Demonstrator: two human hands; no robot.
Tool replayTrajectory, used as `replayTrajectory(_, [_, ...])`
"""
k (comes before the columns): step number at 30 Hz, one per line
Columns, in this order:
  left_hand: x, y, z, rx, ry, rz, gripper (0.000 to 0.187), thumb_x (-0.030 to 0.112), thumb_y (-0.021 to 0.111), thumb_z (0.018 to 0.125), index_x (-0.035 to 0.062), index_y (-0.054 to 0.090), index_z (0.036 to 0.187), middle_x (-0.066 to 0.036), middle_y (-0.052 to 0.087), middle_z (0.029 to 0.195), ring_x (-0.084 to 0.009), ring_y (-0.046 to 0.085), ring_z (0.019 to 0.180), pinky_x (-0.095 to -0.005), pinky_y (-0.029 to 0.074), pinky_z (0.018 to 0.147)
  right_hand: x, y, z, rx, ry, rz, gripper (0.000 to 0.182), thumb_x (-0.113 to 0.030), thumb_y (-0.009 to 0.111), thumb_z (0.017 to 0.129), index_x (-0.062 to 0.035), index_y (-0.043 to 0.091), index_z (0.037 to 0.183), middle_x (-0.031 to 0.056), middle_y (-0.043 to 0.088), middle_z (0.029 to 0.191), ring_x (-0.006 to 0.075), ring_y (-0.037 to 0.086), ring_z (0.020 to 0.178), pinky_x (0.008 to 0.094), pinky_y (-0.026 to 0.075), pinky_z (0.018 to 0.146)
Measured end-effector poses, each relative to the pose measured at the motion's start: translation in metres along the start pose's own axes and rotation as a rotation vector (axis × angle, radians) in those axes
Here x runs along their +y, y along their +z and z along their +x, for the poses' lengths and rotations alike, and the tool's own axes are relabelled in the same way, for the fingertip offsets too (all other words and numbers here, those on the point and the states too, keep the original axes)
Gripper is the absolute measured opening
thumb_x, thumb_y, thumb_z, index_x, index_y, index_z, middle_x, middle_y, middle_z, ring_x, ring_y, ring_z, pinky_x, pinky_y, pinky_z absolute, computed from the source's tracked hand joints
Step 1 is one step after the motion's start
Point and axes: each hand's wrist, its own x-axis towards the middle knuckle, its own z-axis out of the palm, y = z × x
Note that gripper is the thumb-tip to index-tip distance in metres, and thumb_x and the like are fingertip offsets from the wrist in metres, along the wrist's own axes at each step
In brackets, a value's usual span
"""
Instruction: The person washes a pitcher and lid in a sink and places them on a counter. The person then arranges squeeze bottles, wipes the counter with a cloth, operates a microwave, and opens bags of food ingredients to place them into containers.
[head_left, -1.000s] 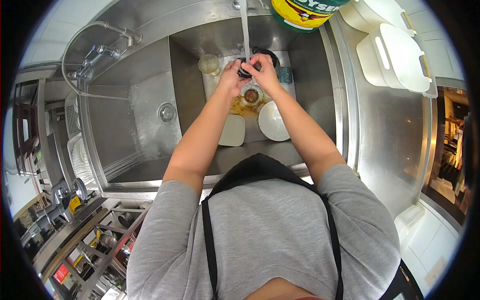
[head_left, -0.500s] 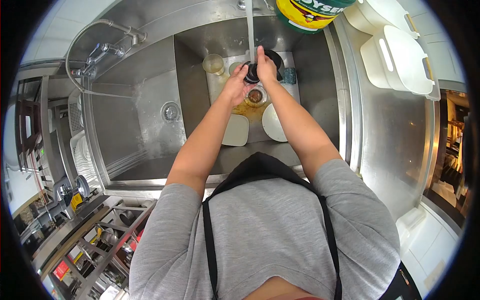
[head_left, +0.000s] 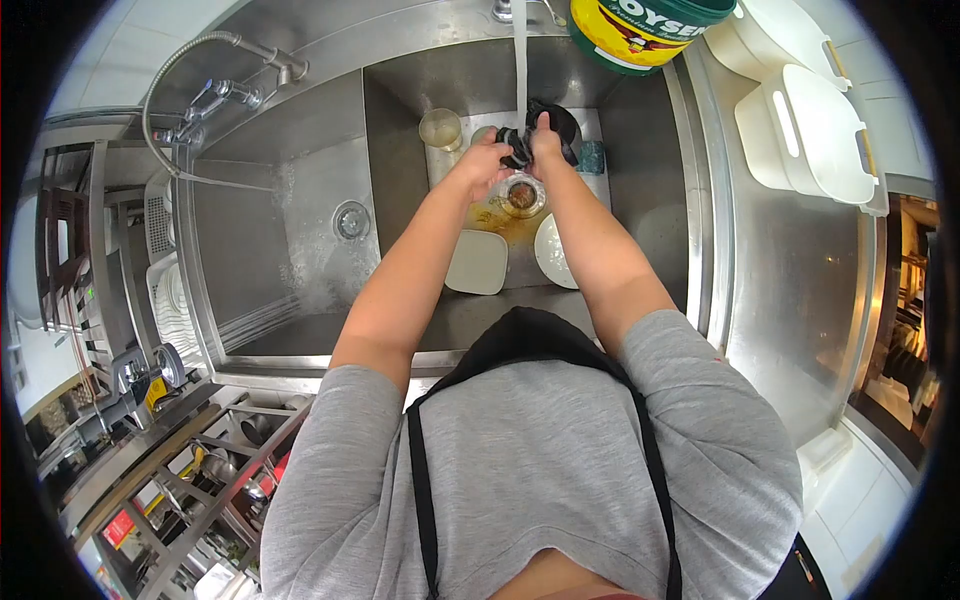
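Note:
Under the running tap, my left hand (head_left: 484,164) is closed around a small black dish (head_left: 514,148) with a lighter rim. On its other side, my right hand (head_left: 546,148) also grips the dish, thumb pointing up; its inner fingers are hidden. Just behind my right hand lies a larger black bowl (head_left: 566,128). A clear cup (head_left: 440,129) stands to the left, and a green scouring sponge (head_left: 591,157) lies to the right. Nearer me, a pale square plate (head_left: 477,262) and a white round plate (head_left: 552,252) rest on the sink floor.
The steel sink (head_left: 640,190) has a drain (head_left: 521,196) with brownish residue around it. A second basin (head_left: 250,250) adjoins it on the left, with a hose faucet (head_left: 225,92). A green-and-yellow bucket (head_left: 640,35) and white tubs (head_left: 800,135) stand at the right.
My hands have tilted the small black dish, and it now sits lower between them. The whole view has shifted slightly, so the sink appears farther right. Water keeps running.

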Motion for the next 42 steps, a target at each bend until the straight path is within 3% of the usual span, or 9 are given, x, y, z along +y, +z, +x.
replayTrajectory(9, [0.001,-0.004,0.007,-0.023,0.000,0.039,0.072,0.005,0.047,0.083,0.0056,0.006,0.143,-0.012,0.032,0.137,-0.0207,0.047,0.106,-0.0357,0.045,0.082,-0.006,0.003,-0.014,-0.053,-0.012,0.131,0.061,-0.055,0.029,0.091,-0.0023,0.052,0.112,0.0151,0.058,0.102,0.0301,0.058,0.089,0.0513,0.048,0.073])
replayTrajectory(11, [-0.002,-0.004,0.012,-0.009,0.006,0.039,0.073,0.004,0.047,0.082,0.0053,0.006,0.142,-0.013,0.032,0.137,-0.0208,0.047,0.106,-0.0357,0.045,0.082,-0.004,0.001,-0.003,-0.027,-0.011,0.051,0.067,-0.057,0.029,0.090,0.0005,0.042,0.121,0.0174,0.056,0.107,0.0328,0.060,0.089,0.0505,0.049,0.071])
replayTrajectory(16, [0.006,0.000,0.009,0.013,0.009,0.057,0.074,0.004,0.047,0.081,0.0044,0.006,0.142,-0.014,0.030,0.138,-0.0214,0.048,0.104,-0.0351,0.045,0.081,-0.009,0.006,-0.009,-0.067,0.024,0.155,0.066,-0.058,0.029,0.090,-0.0017,0.045,0.119,0.0169,0.056,0.110,0.0323,0.059,0.091,0.0526,0.048,0.071])
replayTrajectory(18, [0.011,0.000,0.012,0.066,0.043,0.074,0.070,0.003,0.047,0.083,0.0046,0.008,0.142,-0.010,0.053,0.108,-0.0174,0.056,0.086,-0.0309,0.049,0.074,-0.010,0.008,-0.003,-0.051,0.007,0.141,0.066,-0.058,0.028,0.090,-0.0025,0.047,0.119,0.0167,0.056,0.111,0.0321,0.059,0.091,0.0529,0.048,0.071])
replayTrajectory(27, [0.033,-0.001,0.010,0.032,0.052,0.118,0.067,0.004,0.048,0.083,0.0023,0.013,0.141,-0.010,0.053,0.110,-0.0179,0.056,0.086,-0.0298,0.050,0.071,-0.014,0.020,0.020,-0.033,0.017,0.192,0.062,-0.053,0.026,0.092,-0.0016,0.053,0.112,0.0156,0.058,0.108,0.0333,0.058,0.097,0.0551,0.046,0.080])
replayTrajectory(30, [0.036,-0.003,0.008,-0.010,0.046,0.128,0.069,0.004,0.048,0.083,0.0034,0.011,0.141,-0.010,0.053,0.110,-0.0182,0.056,0.086,-0.0299,0.050,0.072,-0.015,0.021,0.018,-0.054,0.006,0.205,0.060,-0.053,0.027,0.092,-0.0025,0.054,0.111,0.0155,0.060,0.104,0.0334,0.058,0.097,0.0572,0.046,0.077])
replayTrajectory(33, [0.030,0.001,0.003,0.060,0.045,0.130,0.067,0.004,0.048,0.083,0.0039,0.013,0.141,-0.010,0.053,0.110,-0.0183,0.056,0.087,-0.0293,0.049,0.072,-0.017,0.017,-0.007,-0.061,0.035,0.160,0.063,-0.056,0.027,0.091,-0.0021,0.050,0.115,0.0143,0.059,0.104,0.0302,0.060,0.086,0.0505,0.048,0.066])
replayTrajectory(36, [0.020,0.003,0.000,0.089,0.037,0.134,0.064,0.004,0.048,0.083,0.0046,0.018,0.139,-0.009,0.053,0.111,-0.0173,0.056,0.090,-0.0304,0.048,0.075,-0.011,0.012,-0.016,-0.113,0.035,0.122,0.057,-0.055,0.027,0.091,-0.0069,0.054,0.105,0.0121,0.060,0.095,0.0290,0.061,0.081,0.0466,0.047,0.058])
replayTrajectory(42, [0.019,0.015,-0.012,0.117,0.023,0.167,0.060,0.005,0.049,0.082,0.0070,0.025,0.137,-0.006,0.049,0.117,-0.0153,0.051,0.098,-0.0317,0.045,0.082,-0.008,0.004,-0.015,-0.052,0.030,0.043,0.058,-0.056,0.027,0.091,-0.0072,0.052,0.110,0.0109,0.061,0.095,0.0291,0.061,0.082,0.0480,0.048,0.061])
